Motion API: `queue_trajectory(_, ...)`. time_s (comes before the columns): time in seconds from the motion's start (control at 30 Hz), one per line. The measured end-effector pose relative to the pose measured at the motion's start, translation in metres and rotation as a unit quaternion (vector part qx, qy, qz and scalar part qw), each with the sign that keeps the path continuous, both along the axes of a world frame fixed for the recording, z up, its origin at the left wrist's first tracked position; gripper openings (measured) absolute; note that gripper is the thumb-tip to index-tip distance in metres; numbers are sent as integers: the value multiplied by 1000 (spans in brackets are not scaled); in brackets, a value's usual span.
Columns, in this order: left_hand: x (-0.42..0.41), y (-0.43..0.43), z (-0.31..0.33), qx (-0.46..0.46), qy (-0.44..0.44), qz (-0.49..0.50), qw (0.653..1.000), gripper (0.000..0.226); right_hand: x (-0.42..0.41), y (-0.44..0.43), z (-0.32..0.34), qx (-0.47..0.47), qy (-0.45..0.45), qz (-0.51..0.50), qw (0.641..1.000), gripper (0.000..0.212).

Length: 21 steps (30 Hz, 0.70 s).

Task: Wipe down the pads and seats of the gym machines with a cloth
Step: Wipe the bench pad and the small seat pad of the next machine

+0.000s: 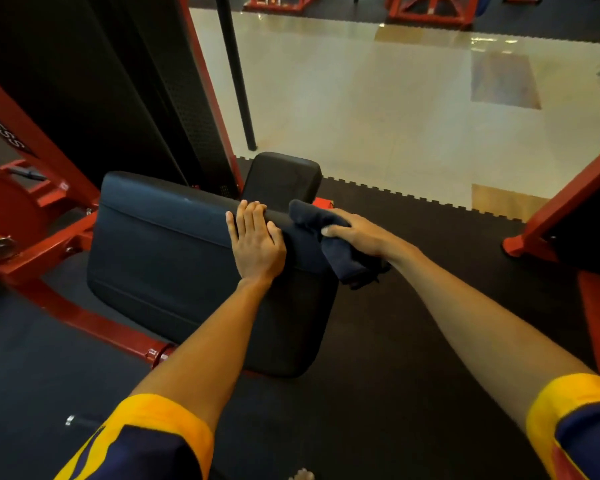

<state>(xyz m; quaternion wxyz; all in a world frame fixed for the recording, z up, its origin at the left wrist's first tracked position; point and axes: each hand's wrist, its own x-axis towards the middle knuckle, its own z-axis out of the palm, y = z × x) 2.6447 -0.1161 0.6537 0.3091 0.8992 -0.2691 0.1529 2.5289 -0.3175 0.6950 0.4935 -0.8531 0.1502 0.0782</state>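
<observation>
A large black back pad [160, 258] on a red gym machine fills the middle of the head view. Beyond its top edge lies a smaller black seat pad [281, 176]. My left hand [255, 242] rests on the back pad's upper right part, fingers hooked over the top edge. My right hand [355, 233] grips a dark blue cloth [329, 237] and presses it against the pad's upper right corner. Part of the cloth hangs down past the pad's right side.
The red machine frame [49, 271] and a red weight plate [4, 209] stand at the left, with the black weight-stack shroud [101, 81] behind. Another red frame [568, 209] stands at the right. Black rubber mat [430, 278] lies underfoot, beige tile floor [378, 109] beyond.
</observation>
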Motion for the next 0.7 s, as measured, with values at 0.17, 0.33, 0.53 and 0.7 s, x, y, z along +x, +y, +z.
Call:
queue_trajectory(0.17, 3, -4, -2, -22, -13, 8, 1000, 45, 60, -11, 9, 12, 131, -2, 991, 56)
queue_trajectory(0.33, 0, -2, -3, -20, -20, 12, 1000, 46, 53, -18, -8, 63, 16, 157, 985, 69)
queue_trajectory(0.53, 4, -6, -6, -21, -28, 24, 999, 48, 88, -41, -28, 124, 120, 147, 974, 95)
queue_trajectory(0.7, 1, -6, -4, -4, -9, 35, 999, 54, 94, -21, -10, 44, 12, 287, 957, 91)
